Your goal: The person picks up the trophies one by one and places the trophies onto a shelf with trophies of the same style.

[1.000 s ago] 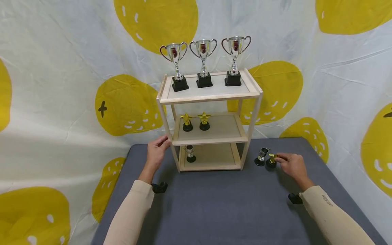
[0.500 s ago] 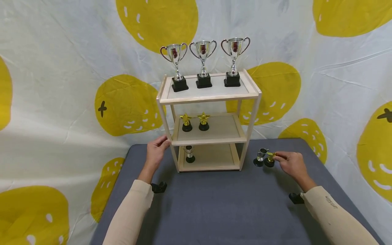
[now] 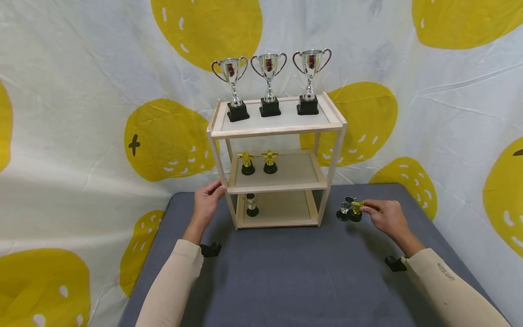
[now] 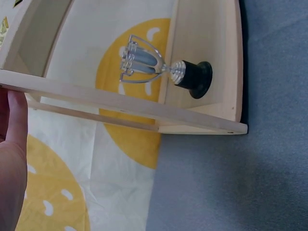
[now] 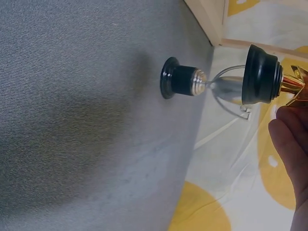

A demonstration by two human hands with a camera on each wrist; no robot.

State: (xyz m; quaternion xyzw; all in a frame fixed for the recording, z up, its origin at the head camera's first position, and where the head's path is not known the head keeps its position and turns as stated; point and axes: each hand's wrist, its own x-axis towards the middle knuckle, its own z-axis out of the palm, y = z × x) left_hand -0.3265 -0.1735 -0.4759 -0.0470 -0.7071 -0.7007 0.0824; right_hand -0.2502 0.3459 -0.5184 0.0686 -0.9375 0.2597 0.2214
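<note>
A three-tier wooden shelf (image 3: pixel 278 129) stands on the grey table (image 3: pixel 286 272). My left hand (image 3: pixel 213 191) grips its left front post; in the left wrist view my fingers (image 4: pixel 13 144) lie beside the shelf's lower rail (image 4: pixel 120 103). My right hand (image 3: pixel 363 208) pinches a small gold star trophy (image 3: pixel 356 210) right of the shelf. Its black base (image 5: pixel 261 74) hangs just clear of the tabletop. A small silver cup (image 3: pixel 344 210) stands on the table beside it, also seen as the silver cup (image 5: pixel 192 83) in the right wrist view.
Three tall silver cups (image 3: pixel 268 84) line the top tier. Two gold star trophies (image 3: pixel 258 162) stand at the left of the middle tier, and one small silver cup (image 3: pixel 251 205) (image 4: pixel 159 70) on the bottom tier. A yellow-spotted white cloth (image 3: pixel 81 113) hangs behind.
My right hand has raised the gold star trophy off the table and carried it slightly left, toward the silver cup. My left hand stays on the shelf post.
</note>
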